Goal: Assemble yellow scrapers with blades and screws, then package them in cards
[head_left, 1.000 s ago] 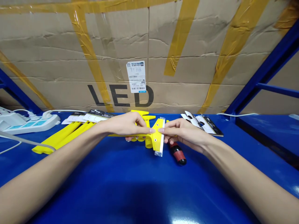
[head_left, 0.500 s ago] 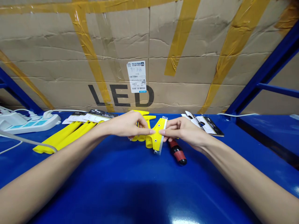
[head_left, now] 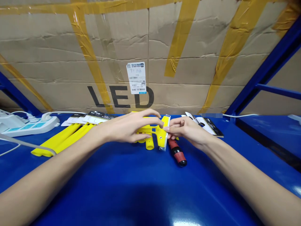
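Blue tabletop, power strip, yellow handles, red-black tool

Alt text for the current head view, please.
The right hand pinches a yellow tool at its pale edge; the open left hand is at its other side. A red-black handle lies on the blue surface, cardboard marked LED behind.

Yellow scraper that was pinched at its edge by the right hand, over the blue counter, flared head that pointed right, square opening that showed in its neck, pale strip that lined the edge.
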Demonstrator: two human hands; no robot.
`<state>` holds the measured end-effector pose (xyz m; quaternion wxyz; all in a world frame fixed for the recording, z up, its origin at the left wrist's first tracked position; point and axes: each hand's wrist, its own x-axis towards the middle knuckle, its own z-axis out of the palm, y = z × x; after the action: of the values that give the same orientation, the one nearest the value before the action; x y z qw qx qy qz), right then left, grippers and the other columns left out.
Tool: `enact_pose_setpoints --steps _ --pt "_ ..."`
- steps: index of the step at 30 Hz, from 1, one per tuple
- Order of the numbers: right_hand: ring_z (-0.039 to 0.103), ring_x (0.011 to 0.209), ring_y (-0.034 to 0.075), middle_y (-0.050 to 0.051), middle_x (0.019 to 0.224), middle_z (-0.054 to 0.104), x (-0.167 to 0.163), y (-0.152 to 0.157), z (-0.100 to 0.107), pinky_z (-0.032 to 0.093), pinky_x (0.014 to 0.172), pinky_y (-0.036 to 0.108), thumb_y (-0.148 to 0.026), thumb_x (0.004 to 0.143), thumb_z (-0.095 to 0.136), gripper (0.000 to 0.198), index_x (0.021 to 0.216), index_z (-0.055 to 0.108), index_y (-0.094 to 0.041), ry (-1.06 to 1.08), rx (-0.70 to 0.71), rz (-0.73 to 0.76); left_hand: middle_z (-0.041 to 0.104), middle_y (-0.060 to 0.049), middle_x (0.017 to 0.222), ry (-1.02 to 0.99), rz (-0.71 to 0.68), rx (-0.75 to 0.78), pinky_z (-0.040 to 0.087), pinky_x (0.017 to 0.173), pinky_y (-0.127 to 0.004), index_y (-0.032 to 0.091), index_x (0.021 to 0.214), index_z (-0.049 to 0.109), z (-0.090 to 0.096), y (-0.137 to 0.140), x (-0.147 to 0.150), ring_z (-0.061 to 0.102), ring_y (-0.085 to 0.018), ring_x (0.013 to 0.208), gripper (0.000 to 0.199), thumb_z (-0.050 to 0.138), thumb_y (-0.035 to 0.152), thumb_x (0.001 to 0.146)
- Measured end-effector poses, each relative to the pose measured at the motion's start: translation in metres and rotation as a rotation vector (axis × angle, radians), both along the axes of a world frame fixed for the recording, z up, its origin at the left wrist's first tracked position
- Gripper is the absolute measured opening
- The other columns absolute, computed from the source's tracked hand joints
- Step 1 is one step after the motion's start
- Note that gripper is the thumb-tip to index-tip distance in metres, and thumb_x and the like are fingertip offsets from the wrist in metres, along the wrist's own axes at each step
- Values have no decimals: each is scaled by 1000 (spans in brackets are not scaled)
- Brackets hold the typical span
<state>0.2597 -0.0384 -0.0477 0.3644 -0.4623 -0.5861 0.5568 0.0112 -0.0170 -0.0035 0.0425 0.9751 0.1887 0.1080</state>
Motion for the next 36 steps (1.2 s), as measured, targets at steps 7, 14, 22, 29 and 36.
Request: enact_pose_setpoints --steps 7,14,22,29,36 --pt "61 60 13 5 64 72 6 3 1 47 61 27 -37 61 91 27 64 73 -17 20 -19 30 45 -2 160 183 3 90 51 81 -30 40 137 63 5 -10 5 70 -22 105 53 50 12 94" --pt "57 55 11 3 61 70 7 1 4 43 56 25 -36 63 90 26 63 72 -16 22 -9 40 44 0 160 243 9 111 47 70 -29 43 138 62 8 -12 8 72 -21 92 59 49 9 92" --pt "58 55 11 4 61 71 7 -2 7 43 56 25 -35 63 91 26 67 74 -16 -3 0 46 45 -1 160 212 -7 115 51 74 -30 39 136 65 6 -14 9 72 -23 97 60 50 6 89" --pt "56 54 11 3 58 68 7 -1 4 42 56 25 -36 62 90 29 63 69 -17 48 -31 60 49 -2 157 128 -60 108 55 83 -31 32 132 65 6 -16 10 69 -24 112 52 51 5 90" --pt "53 54 10 0 57 63 5 1 4 42 57 26 -32 58 91 27 61 68 -17 117 -72 21 46 -5 159 92 -69 46 53 97 -38 30 134 63 5 -16 11 61 -28 128 50 47 5 94"
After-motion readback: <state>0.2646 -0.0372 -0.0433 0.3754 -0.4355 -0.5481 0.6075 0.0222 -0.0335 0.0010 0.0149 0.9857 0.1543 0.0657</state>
